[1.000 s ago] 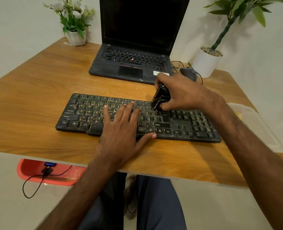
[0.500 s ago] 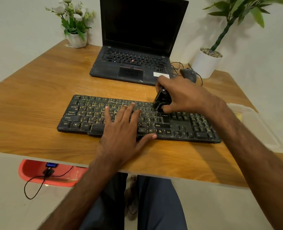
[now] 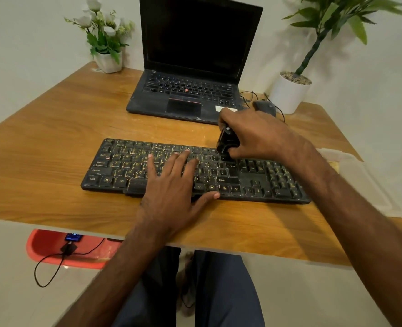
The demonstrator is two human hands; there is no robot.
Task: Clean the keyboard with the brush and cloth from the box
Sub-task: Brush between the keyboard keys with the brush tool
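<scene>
1. Keyboard: black and dusty, lying flat across the middle of the wooden surface, long side toward me.
2. Left grip: my fingers are straight and spread, laid flat on the keys left of centre. My thumb stretches along the keyboard's near edge.
3. Right grip: curled round a small black brush, pinching it between thumb and fingers.
4. Brush: roughly upright, its lower end touching the upper key rows just above the Enter key.
5. Box: translucent, at the surface's right edge beyond my right forearm. I cannot tell its contents.
6. Laptop: open, screen dark, behind the keyboard.
7. Mouse: dark and wired, near the laptop's right front corner.
8. Flower pot: far left corner.
9. Potted plant: far right corner.
10. Red basin: on the floor, below the surface's near edge.
</scene>
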